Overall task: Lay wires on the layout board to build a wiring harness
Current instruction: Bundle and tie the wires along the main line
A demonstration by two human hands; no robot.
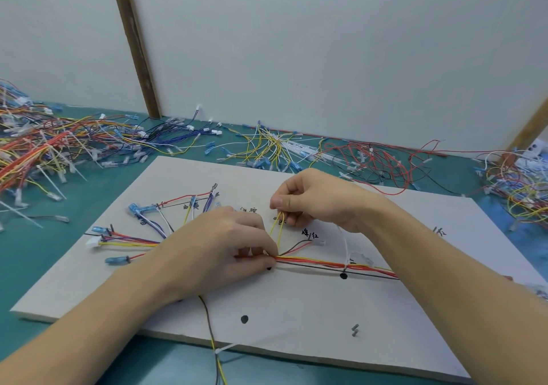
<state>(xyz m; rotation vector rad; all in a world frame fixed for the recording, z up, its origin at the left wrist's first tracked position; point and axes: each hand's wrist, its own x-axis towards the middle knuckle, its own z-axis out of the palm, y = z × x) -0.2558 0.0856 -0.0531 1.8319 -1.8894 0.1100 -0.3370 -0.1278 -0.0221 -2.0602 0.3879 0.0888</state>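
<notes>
A white layout board (296,310) lies on the green table, marked with black dots and handwritten labels. A bundle of red, orange, yellow and black wires (332,264) runs across its middle. My left hand (219,248) presses and pinches that bundle at its left part. Branch wires with blue terminals (139,209) fan out to the left of it. My right hand (311,197) pinches the upper ends of two yellow wires (277,230) that rise from the bundle. A white cable tie (345,251) wraps the bundle further right.
Heaps of loose coloured wires lie at the left (38,150), behind the board (272,147) and at the right (516,183). A white panel with wooden posts (136,46) stands behind the table. A small grey peg (355,329) sticks up near the board's front edge.
</notes>
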